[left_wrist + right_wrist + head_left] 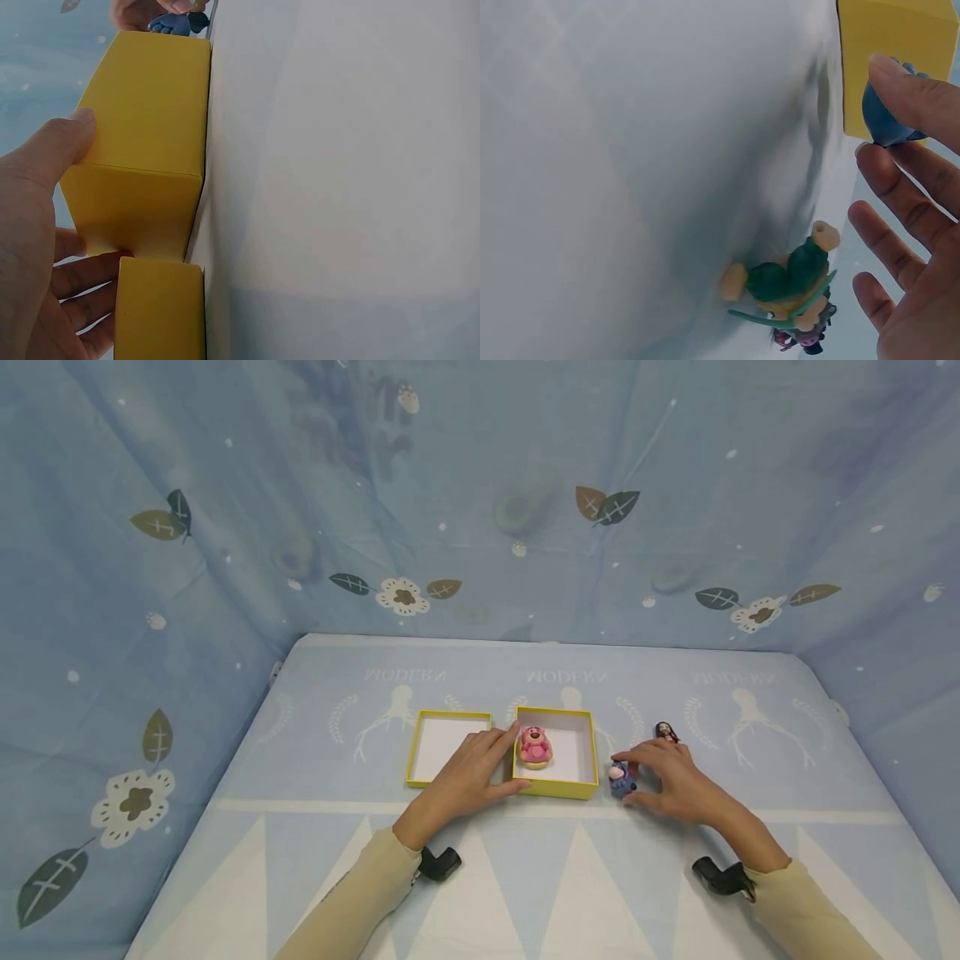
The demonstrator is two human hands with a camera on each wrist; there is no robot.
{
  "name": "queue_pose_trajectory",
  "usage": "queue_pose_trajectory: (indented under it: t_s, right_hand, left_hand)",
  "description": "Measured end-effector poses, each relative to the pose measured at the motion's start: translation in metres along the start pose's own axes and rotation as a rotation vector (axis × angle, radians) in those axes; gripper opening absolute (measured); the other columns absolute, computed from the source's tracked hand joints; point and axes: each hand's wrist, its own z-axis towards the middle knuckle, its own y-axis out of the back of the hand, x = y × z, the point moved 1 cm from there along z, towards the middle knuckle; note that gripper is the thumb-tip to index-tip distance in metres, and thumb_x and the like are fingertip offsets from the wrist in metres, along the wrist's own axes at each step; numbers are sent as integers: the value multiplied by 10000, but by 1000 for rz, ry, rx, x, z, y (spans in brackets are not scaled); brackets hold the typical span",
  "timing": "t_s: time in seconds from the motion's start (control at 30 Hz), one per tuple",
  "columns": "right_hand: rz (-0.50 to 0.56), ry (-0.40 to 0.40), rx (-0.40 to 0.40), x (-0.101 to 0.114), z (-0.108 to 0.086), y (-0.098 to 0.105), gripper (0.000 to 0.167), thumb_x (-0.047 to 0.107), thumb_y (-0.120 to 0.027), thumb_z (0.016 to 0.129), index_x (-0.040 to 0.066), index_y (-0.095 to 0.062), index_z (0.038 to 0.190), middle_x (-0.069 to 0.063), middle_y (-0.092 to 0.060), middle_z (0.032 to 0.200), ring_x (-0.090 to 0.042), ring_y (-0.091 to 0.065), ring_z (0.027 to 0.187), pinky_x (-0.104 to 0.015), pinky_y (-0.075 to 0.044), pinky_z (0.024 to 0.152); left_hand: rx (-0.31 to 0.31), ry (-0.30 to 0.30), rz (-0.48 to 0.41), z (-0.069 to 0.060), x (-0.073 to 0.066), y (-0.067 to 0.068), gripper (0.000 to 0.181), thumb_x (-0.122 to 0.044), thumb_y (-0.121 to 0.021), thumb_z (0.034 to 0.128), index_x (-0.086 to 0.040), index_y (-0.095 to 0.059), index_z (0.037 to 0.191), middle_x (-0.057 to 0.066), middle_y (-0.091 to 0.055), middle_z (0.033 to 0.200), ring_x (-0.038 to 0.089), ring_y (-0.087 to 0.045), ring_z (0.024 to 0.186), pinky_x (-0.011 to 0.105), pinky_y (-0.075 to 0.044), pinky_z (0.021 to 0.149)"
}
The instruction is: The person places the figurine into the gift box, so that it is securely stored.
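Right hand (670,782) pinches smooth, rounded blue figurine (621,780) near squarish yellow box (558,789)

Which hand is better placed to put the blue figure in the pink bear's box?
Likely the right hand, which pinches the blue figure beside the deeper yellow box; the left hand holds that box's opposite side.

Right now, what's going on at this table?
A person is handling small figurines around a yellow box. The right-hand grip pinches a blue figurine just right of the box, while the left-hand grip holds the open yellow box by its left end. A pink bear figurine is already inside. A dark-haired figurine lies beyond the right hand; what looks like the lid is left of the box.
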Motion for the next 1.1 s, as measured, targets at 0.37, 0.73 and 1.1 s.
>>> queue_pose_trajectory:
  t_s: [0.37,0.73,1.1]
  right_hand:
    - [-8,-26,26,6,7,7,570,184,-889,696,111,-674,1218,146,-591,912,-214,-490,1072,-485,-257,888]
    - [13,-40,25,13,13,12,550,160,-889,697,92,-675,1200,143,-579,903,-212,-470,1071,-473,-260,884]
    - [39,-55,24,19,17,17,571,173,-889,702,92,-664,1221,127,-592,909,-218,-466,1104,-516,-261,921]
  left_hand:
    - [-5,-9,7,-2,1,-1,870,-518,-691,867,-14,-368,1498,103,-564,1302,239,-551,1177,386,-427,992]
    - [9,0,-8,-2,0,0,865,-522,-682,872,-22,-364,1503,105,-556,1320,238,-543,1191,387,-421,1000]
    - [-2,-6,-3,-3,1,-1,876,-525,-686,867,-18,-362,1502,104,-559,1311,238,-547,1180,380,-423,989]
